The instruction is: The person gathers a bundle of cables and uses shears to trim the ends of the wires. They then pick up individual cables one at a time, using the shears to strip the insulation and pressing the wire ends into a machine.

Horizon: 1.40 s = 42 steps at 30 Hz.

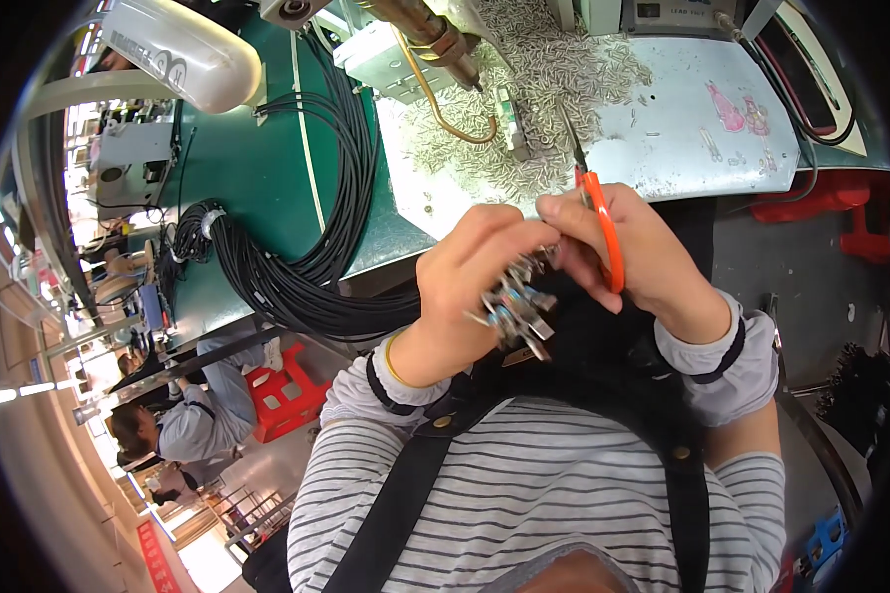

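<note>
Close together in front of my chest, both hands meet at the fingertips. My left hand (465,282) is closed around a cluster of small metal connector pieces (519,306) with bits of blue on them, which hang out below its fingers. My right hand (643,242) has orange-handled scissors (604,212) hooked in it, their dark blades pointing up and away. Its thumb and forefinger pinch near the left fingertips; what lies between them is too small to make out. The cables these pieces may belong to are hidden behind my hands.
Many small metal pins (603,74) lie heaped on the white worktop (682,148), around a machine head (455,59) with a copper tube. To the left, a thick bundle of black cables (297,287) droops over the green table (237,188). Red stools (292,395) and a seated co-worker (203,420) are beyond.
</note>
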{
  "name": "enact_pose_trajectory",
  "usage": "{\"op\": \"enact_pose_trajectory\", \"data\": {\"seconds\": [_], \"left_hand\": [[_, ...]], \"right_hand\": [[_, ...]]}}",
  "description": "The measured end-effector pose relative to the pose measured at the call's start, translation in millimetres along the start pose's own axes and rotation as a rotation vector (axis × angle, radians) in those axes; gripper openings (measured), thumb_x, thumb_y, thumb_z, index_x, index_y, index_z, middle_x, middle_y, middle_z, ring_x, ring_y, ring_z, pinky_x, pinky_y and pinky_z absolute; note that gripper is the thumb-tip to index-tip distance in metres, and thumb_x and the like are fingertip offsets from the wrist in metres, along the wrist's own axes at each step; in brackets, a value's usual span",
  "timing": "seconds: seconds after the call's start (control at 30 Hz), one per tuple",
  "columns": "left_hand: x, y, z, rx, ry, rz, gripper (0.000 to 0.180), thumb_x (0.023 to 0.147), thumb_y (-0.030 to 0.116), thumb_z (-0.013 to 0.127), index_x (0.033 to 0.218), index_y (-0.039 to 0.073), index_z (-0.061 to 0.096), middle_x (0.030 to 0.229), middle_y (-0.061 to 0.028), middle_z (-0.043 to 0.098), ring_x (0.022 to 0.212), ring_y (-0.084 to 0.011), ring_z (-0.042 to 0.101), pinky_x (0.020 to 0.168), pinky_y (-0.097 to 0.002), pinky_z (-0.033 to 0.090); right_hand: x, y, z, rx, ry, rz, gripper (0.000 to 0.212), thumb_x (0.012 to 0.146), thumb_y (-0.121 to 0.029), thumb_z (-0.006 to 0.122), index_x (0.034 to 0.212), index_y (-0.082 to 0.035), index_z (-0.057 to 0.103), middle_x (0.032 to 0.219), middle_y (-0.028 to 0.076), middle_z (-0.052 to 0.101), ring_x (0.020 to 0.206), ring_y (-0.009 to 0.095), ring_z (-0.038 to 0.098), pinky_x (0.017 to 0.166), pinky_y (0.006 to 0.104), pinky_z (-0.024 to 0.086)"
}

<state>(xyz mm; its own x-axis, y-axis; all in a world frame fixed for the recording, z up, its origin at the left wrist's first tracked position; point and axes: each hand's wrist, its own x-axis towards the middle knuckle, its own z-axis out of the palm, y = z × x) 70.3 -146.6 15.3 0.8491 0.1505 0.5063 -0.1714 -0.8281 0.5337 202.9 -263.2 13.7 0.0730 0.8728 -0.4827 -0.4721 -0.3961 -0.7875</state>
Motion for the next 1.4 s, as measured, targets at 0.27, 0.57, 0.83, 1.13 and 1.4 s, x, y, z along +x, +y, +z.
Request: {"op": "enact_pose_trajectory", "data": {"seconds": [0.27, 0.57, 0.83, 1.13, 1.4], "left_hand": [[8, 4, -9, -1.355, 0.023, -1.157, 0.009, 0.077, 0.003, 0.059, 0.081, 0.004, 0.052, 0.064, 0.0025, 0.047, 0.044, -0.0027, 0.035, 0.038, -0.0169, 0.025], [8, 11, -8, -1.037, -0.013, -1.165, 0.014, 0.074, 0.0, 0.061, 0.084, 0.002, 0.052, 0.066, 0.001, 0.05, 0.051, -0.0022, 0.042, 0.042, -0.0169, 0.032], [-4, 18, 4, -0.623, 0.209, -0.792, 0.017, 0.071, -0.004, 0.062, 0.086, 0.0, 0.055, 0.076, -0.0018, 0.057, 0.071, -0.0066, 0.052, 0.066, -0.0211, 0.044], [-7, 16, -1, -0.764, 0.262, -0.913, 0.013, 0.073, -0.001, 0.062, 0.086, -0.001, 0.058, 0.079, -0.0026, 0.058, 0.07, -0.0058, 0.053, 0.063, -0.0195, 0.043], [6, -12, -4, -0.847, 0.177, -1.028, 0.009, 0.076, 0.002, 0.059, 0.084, 0.001, 0.057, 0.069, -0.0001, 0.052, 0.054, -0.0042, 0.044, 0.046, -0.0183, 0.033]], "right_hand": [[18, 29, 8, -0.948, 0.599, -1.133, 0.011, 0.073, -0.007, 0.062, 0.074, -0.004, 0.052, 0.06, 0.006, 0.052, 0.046, 0.016, 0.051, 0.039, 0.0248, 0.038], [11, 29, 2, -1.05, 0.53, -1.165, 0.014, 0.072, -0.002, 0.061, 0.082, -0.004, 0.053, 0.061, 0.007, 0.053, 0.052, 0.016, 0.054, 0.045, 0.0265, 0.042], [2, 22, 22, 0.223, 0.224, -0.469, 0.008, 0.077, -0.004, 0.057, 0.081, -0.001, 0.051, 0.059, 0.007, 0.051, 0.053, 0.009, 0.053, 0.042, 0.0254, 0.039], [-2, 38, 18, -0.749, 0.351, -0.551, 0.022, 0.078, -0.019, 0.06, 0.068, -0.001, 0.049, 0.046, 0.007, 0.044, 0.043, 0.009, 0.046, 0.038, 0.0269, 0.031], [7, 42, 15, -0.217, 0.177, -0.229, 0.025, 0.082, -0.02, 0.055, 0.066, -0.003, 0.047, 0.044, 0.003, 0.045, 0.036, 0.008, 0.041, 0.036, 0.0226, 0.03]]}}
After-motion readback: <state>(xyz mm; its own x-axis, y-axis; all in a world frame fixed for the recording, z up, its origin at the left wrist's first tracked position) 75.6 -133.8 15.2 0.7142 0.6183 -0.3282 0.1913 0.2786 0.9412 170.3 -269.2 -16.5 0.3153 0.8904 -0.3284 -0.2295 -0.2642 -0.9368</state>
